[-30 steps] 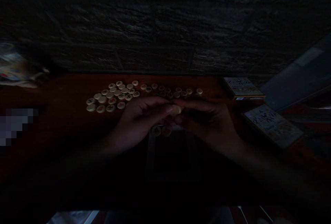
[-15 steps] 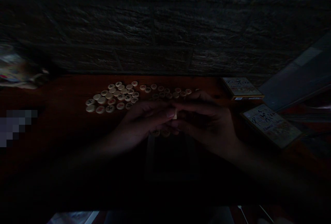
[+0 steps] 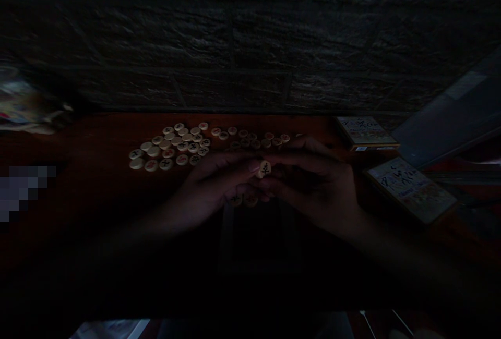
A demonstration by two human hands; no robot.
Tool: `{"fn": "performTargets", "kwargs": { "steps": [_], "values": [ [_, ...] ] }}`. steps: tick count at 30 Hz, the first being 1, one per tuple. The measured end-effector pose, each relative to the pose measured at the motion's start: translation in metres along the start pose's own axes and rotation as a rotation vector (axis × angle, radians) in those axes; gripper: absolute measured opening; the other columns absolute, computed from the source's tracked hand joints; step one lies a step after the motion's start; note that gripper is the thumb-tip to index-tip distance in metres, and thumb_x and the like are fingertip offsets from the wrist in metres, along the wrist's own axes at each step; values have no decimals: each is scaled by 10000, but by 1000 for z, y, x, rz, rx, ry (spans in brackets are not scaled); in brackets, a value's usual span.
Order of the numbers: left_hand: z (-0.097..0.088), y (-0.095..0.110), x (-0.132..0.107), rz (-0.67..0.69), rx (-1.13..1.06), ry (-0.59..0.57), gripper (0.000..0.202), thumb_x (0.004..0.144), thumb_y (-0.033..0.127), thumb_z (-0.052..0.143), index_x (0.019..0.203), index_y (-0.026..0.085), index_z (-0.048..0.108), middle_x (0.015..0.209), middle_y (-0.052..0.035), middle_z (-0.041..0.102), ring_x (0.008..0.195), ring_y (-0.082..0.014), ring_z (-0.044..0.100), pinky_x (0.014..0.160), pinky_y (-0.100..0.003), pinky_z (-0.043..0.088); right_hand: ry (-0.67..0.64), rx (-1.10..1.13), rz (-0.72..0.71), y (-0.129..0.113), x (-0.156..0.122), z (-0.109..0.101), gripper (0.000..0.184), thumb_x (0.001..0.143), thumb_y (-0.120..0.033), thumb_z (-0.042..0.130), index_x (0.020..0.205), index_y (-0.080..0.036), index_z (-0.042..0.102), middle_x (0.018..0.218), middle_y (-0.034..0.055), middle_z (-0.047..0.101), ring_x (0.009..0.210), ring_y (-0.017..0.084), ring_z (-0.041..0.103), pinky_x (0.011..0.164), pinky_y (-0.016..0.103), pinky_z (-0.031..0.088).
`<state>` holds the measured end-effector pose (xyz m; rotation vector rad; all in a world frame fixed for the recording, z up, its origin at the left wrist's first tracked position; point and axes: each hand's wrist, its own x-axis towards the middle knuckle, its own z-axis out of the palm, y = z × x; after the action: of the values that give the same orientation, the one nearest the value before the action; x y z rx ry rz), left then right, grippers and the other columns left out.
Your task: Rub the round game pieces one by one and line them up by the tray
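Between my two hands a round Chinese chess piece (image 3: 265, 169) is held up, its black character turned toward me. My left hand (image 3: 223, 177) is closed, with its thumb on the piece's left edge. The fingers and thumb of my right hand (image 3: 317, 177) pinch the piece from the right. Two more chess pieces (image 3: 235, 200) show just below my left fingers, at the top edge of a dark, shallow tray or box (image 3: 227, 240). Shadow hides the inside of that box.
Many chess pieces (image 3: 166, 144), black- and red-marked or face down, lie left on the wooden table (image 3: 97, 161); more pieces (image 3: 252, 136) lie behind my hands. Two printed boxes (image 3: 366, 130) are at right. A brick wall (image 3: 235, 41) stands behind. A blurred container (image 3: 23, 101) is far left.
The chess piece between my fingers has turned from edge-on to face-on, so its black character now shows. My hands have stayed in nearly the same place.
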<state>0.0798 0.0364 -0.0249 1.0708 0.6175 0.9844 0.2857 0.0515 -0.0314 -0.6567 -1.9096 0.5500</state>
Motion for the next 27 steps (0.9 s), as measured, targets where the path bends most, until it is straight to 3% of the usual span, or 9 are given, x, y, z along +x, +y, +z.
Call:
{"fn": "performTargets", "kwargs": {
  "steps": [7, 13, 19, 24, 27],
  "values": [
    [-2, 1, -1, 19, 82, -1, 195, 1002, 274, 670, 1061, 165, 820, 975, -100, 826, 793, -161, 778, 756, -227, 619, 23, -47, -52, -2, 1, 1, 314, 818, -210, 858, 1122, -216, 779, 1016, 60, 709, 927, 179, 680, 768, 295, 577],
    [-4, 3, -2, 52, 260, 34, 208, 1004, 298, 671, 1128, 211, 814, 952, -63, 827, 797, -150, 769, 759, -228, 611, -13, -114, -45, -3, 0, -1, 287, 854, -257, 827, 1132, -238, 759, 895, 26, 742, 768, 158, 693, 663, 278, 561],
    [-2, 5, -2, 148, 432, 241, 149, 892, 298, 801, 1008, 209, 827, 937, -39, 830, 745, -165, 774, 672, -230, 622, -24, -113, -21, -5, 0, 0, 244, 827, -245, 840, 1057, -233, 758, 938, 32, 782, 790, 171, 731, 690, 281, 585],
    [-7, 6, 3, 220, 555, 382, 128, 910, 314, 770, 894, 194, 810, 841, -32, 820, 762, -175, 779, 664, -221, 612, -163, -64, 65, 1, 1, -1, 235, 813, -169, 806, 1037, -214, 754, 1007, 22, 807, 854, 166, 765, 728, 246, 599],
    [-13, 3, 6, 244, 653, 366, 147, 926, 319, 741, 895, 189, 803, 833, -38, 815, 775, -183, 774, 686, -237, 605, -286, -37, 156, 5, 2, -6, 242, 796, -149, 792, 1026, -216, 759, 992, 10, 806, 840, 169, 769, 718, 252, 596]
  ]
}}
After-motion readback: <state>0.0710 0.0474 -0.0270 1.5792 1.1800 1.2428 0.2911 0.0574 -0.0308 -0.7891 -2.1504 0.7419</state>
